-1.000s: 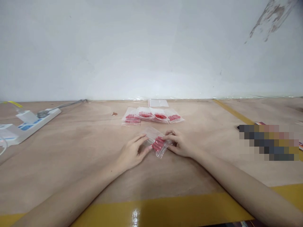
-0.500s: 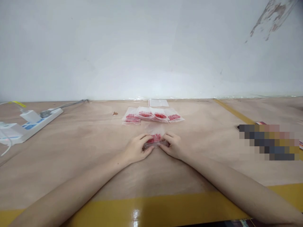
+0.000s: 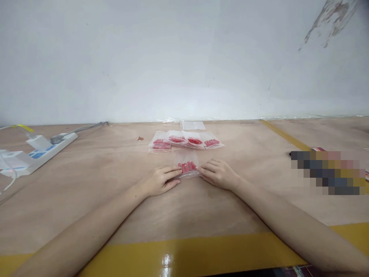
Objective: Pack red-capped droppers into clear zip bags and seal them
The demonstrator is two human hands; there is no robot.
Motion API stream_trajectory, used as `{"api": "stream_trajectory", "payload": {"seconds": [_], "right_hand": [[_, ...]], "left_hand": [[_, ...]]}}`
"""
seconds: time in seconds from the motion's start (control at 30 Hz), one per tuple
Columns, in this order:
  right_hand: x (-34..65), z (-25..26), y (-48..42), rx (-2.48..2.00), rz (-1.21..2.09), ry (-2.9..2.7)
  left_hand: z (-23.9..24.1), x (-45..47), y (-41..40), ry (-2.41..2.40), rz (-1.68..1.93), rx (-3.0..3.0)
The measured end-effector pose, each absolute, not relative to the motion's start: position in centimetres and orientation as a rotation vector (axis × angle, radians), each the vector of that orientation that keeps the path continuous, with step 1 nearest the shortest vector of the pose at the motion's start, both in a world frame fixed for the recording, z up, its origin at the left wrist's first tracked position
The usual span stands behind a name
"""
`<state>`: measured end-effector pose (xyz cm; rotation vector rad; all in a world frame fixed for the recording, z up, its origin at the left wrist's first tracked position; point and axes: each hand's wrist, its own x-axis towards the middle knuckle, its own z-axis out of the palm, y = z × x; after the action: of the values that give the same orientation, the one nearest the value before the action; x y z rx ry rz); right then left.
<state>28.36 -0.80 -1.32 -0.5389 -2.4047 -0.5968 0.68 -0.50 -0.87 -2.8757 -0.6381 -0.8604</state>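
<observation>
Plywood bench (image 3: 86, 200) ran up to a white wall, with a yellow tape strip (image 3: 201, 252) along its near edge. Small clear bag of red pieces (image 3: 187, 168) lay flat at mid-bench. Left hand (image 3: 160, 180) and right hand (image 3: 220, 174) rested palm-down on either side of it, fingers stretched out and loose, gripping nothing, tips touching the bag's edges. Row of filled bags (image 3: 186, 141) sat just behind it, empty bags (image 3: 193, 125) near the wall. Power strip (image 3: 37, 152) lay far left, well apart.
</observation>
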Motion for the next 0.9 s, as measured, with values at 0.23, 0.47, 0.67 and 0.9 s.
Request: {"api": "stream_trajectory", "payload": {"seconds": [0.23,0.47,0.67,0.9], "right_hand": [[27.2,-1.2,-0.6,-0.517,-0.807,-2.323],[27.5,-1.8,-0.3,-0.539,-0.739,-2.282],[27.9,-1.2,-0.4,-0.471,-0.833,-2.360],[28.1,-0.9,-0.6,-0.494,-0.934,-2.373]], "left_hand": [[-0.5,0.9,-0.6,-0.424,-0.902,-2.512],[-0.5,0.8,-0.1,-0.332,-0.717,-2.328],[-0.4,0.6,0.5,-0.311,-0.719,-2.314],[-0.3,0.6,0.4,-0.301,-0.707,-2.328]]}}
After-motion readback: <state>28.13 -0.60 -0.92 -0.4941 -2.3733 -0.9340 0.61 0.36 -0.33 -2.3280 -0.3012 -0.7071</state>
